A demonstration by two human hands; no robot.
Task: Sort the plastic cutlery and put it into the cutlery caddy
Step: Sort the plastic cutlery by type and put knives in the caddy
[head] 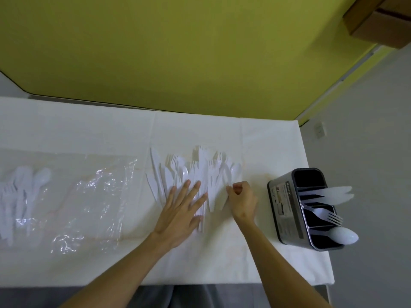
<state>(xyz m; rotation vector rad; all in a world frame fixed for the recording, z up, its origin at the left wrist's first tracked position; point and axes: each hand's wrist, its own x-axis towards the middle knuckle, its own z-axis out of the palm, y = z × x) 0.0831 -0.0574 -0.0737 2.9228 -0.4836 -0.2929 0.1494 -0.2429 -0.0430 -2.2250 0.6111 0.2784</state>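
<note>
Few pieces stand in the caddy at the table's right edge; the unsorted pile lies under the flat, spread left hand; the right hand is curled, hold unclear.

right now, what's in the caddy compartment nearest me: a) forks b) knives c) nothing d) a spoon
d: a white spoon stands in the nearest compartment of the caddy, with forks in the next one and knives in the one beyond that.
</note>
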